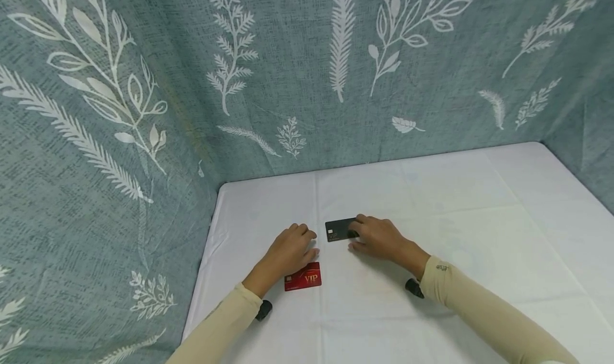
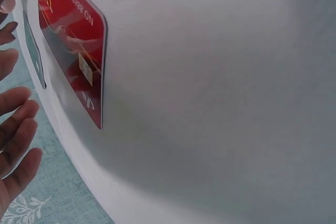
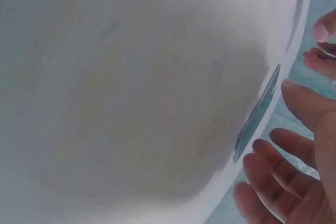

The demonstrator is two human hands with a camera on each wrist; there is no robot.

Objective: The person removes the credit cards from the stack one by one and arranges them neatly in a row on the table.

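Note:
A black VIP card lies on the white-covered table, with my right hand over its right end. From the right wrist, the card shows nearly edge-on beside the spread thumb and loosely bent fingers of that hand. Nearer to me is a red VIP card, its upper left corner covered by my left hand. The left fingers are relaxed and hold nothing. In the left wrist view the red card shows its gold chip, and the left hand is apart from it.
White cloth covers the table. Blue-green curtains with white leaf prints hang behind it and along the left side. A small black device sits at the left wrist, and another black device at the right wrist.

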